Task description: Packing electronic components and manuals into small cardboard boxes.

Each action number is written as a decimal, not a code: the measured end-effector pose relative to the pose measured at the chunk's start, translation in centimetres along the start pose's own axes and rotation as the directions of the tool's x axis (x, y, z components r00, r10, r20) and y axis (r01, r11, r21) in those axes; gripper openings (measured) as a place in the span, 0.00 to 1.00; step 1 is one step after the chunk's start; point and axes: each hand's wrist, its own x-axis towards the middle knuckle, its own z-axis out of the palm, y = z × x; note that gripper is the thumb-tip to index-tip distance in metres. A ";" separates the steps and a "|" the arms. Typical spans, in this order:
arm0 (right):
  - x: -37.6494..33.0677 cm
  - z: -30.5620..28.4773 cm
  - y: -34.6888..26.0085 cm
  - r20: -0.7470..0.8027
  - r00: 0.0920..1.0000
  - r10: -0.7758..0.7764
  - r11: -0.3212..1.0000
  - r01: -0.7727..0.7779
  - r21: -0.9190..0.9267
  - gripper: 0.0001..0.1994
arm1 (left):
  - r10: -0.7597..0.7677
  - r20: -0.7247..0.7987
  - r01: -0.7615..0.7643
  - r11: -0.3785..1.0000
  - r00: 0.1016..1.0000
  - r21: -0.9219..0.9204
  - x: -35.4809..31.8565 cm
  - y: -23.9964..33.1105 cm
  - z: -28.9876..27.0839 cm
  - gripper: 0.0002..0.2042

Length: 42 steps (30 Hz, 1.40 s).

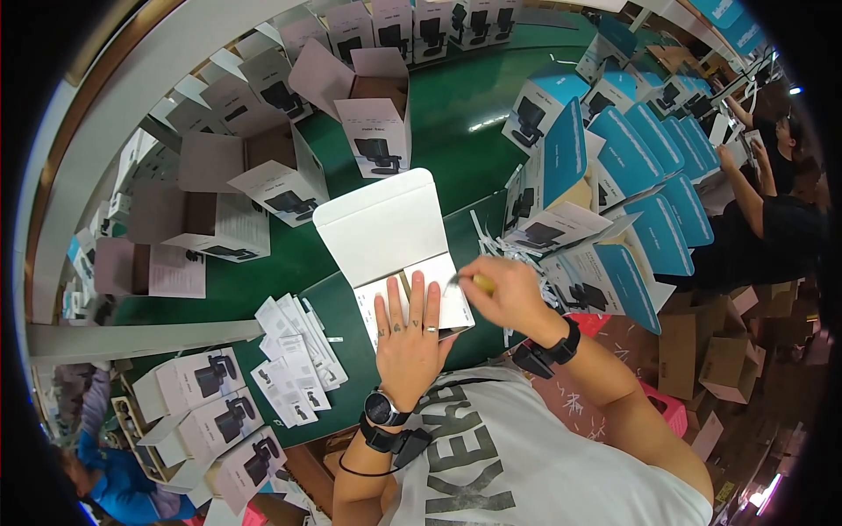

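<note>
your left hand (410,329) lies flat, fingers spread, pressing on the white box (399,254) at the near edge of the green table (456,123). your right hand (507,294) pinches shut on a small yellow tool (481,283) at the box's right side. the box lid stands open. leaflets (294,355) lie left; blue-lidded boxes (631,184) stand right.
</note>
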 end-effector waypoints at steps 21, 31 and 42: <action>0.3 -3.4 -0.5 0.100 0.995 -0.022 0.961 0.049 -0.272 0.13 | 0.057 -0.014 -0.057 0.997 0.998 0.054 -1.8 -0.3 0.1 0.32; 6.2 8.0 -6.1 0.011 0.942 -0.335 0.935 0.333 -0.125 0.06 | 0.103 -0.091 -0.104 0.995 0.991 -0.003 -3.3 -1.6 1.5 0.27; 6.7 8.7 -7.3 0.222 0.872 -0.436 0.896 0.442 0.025 0.10 | -0.006 0.301 0.056 0.986 0.954 -0.158 -3.7 -1.5 0.0 0.22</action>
